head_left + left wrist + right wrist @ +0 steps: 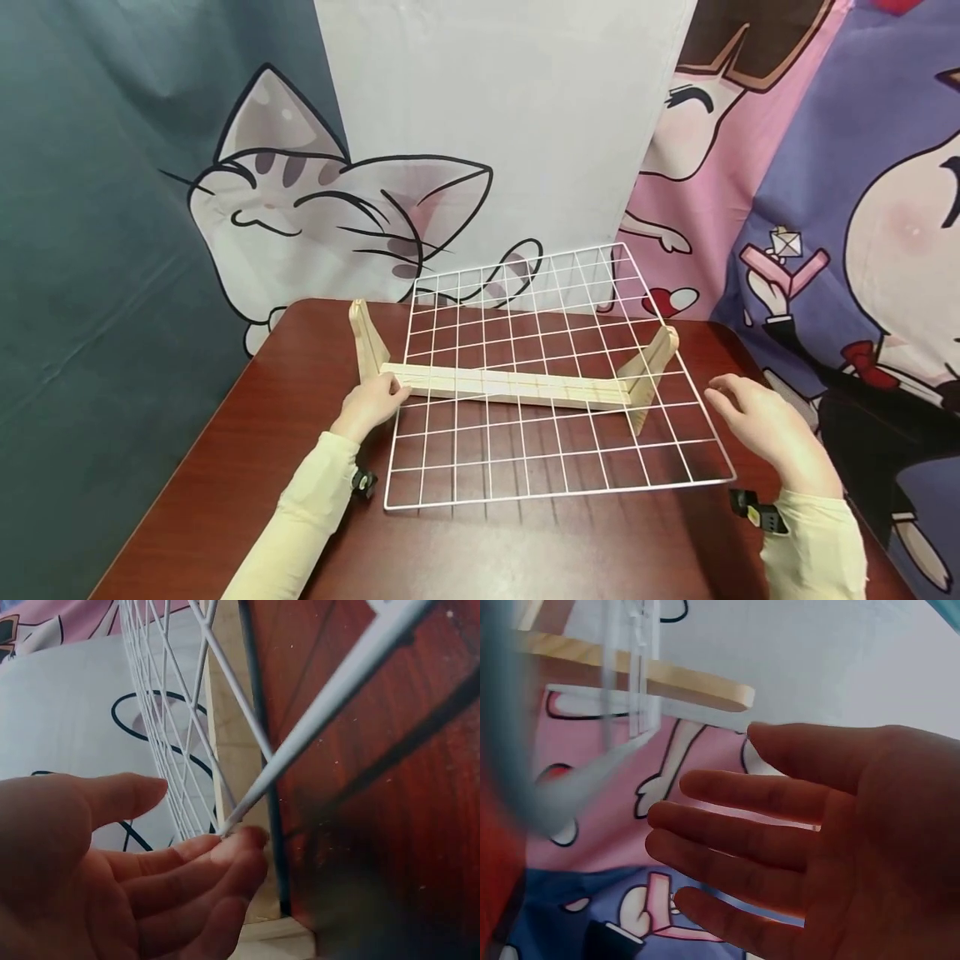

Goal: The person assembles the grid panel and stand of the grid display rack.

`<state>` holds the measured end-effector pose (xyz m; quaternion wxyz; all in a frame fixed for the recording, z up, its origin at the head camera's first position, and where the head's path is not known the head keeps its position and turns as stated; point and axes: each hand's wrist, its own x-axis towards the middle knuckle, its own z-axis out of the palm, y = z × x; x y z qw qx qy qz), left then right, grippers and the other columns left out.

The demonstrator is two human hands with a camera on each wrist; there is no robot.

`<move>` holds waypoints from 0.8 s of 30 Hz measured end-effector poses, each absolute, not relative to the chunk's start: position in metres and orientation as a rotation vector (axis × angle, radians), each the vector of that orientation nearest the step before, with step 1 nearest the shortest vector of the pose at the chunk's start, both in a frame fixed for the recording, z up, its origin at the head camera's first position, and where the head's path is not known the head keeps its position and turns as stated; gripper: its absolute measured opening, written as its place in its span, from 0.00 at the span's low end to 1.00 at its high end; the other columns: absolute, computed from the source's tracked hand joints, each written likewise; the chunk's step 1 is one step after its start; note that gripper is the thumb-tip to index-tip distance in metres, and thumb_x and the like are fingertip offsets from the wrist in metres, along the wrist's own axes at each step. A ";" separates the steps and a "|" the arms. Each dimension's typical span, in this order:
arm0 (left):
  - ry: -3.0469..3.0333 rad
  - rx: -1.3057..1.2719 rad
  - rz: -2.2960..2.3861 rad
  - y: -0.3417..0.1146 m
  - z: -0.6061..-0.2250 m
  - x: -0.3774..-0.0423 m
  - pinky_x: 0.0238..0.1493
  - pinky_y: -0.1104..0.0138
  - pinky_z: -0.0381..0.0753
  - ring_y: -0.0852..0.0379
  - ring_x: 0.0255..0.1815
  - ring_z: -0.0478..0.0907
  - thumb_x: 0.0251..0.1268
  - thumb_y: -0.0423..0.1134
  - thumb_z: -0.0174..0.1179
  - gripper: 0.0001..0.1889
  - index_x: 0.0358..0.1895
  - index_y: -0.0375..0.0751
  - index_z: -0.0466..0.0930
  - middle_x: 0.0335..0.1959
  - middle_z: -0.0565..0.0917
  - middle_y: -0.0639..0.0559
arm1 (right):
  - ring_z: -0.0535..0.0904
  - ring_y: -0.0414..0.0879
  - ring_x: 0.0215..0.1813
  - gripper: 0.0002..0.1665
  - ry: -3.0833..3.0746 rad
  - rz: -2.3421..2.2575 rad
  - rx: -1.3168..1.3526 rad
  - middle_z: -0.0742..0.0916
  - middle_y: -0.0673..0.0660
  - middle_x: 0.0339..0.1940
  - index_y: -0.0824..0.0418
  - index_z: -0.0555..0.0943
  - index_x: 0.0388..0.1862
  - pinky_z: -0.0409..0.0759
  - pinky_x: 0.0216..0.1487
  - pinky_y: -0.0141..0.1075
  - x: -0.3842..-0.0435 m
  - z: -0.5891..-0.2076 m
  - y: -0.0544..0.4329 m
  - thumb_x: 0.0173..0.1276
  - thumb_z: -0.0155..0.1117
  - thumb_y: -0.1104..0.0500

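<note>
A white wire grid panel [562, 494] slants over a pale wooden stand. The stand has a long crossbar [510, 386], a left upright [366, 342] and a right upright [647, 375]. My left hand [372, 406] is at the grid's left edge, by the crossbar's left end. In the left wrist view its fingertips [244, 844] touch the edge wire [322, 712] from below, with the thumb raised off it. To the right of the grid, my right hand [772, 433] hovers with fingers spread and holds nothing. Whether the grid rests on the uprights, I cannot tell.
Everything stands on a reddish-brown table [247, 433]. Behind it hangs a cloth backdrop [510, 100] with cartoon figures, and the grid's far edge comes close to it. A small dark camera [363, 482] is strapped to the left wrist, another [757, 510] to the right.
</note>
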<state>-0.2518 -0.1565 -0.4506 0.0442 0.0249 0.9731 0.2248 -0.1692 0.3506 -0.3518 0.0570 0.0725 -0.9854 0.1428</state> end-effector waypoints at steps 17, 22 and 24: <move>2.806 0.220 0.969 -0.164 -0.473 -0.230 0.36 0.64 0.76 0.62 0.19 0.73 0.72 0.46 0.53 0.32 0.69 0.27 0.60 0.22 0.80 0.54 | 0.84 0.60 0.38 0.20 -3.050 0.540 0.237 0.86 0.69 0.38 0.73 0.66 0.59 0.79 0.40 0.55 -0.166 -0.394 0.347 0.76 0.48 0.61; 2.832 0.211 1.029 -0.163 -0.478 -0.222 0.34 0.65 0.75 0.62 0.21 0.73 0.70 0.44 0.55 0.27 0.62 0.26 0.67 0.24 0.82 0.53 | 0.80 0.45 0.29 0.13 -2.992 0.617 0.157 0.87 0.59 0.28 0.70 0.70 0.50 0.75 0.30 0.40 -0.168 -0.401 0.340 0.77 0.42 0.63; 2.854 0.193 1.028 -0.162 -0.478 -0.220 0.32 0.66 0.73 0.62 0.21 0.73 0.69 0.44 0.56 0.23 0.57 0.27 0.70 0.23 0.82 0.53 | 0.81 0.45 0.26 0.14 -2.991 0.669 0.104 0.88 0.60 0.28 0.70 0.71 0.47 0.74 0.29 0.39 -0.168 -0.402 0.337 0.78 0.40 0.61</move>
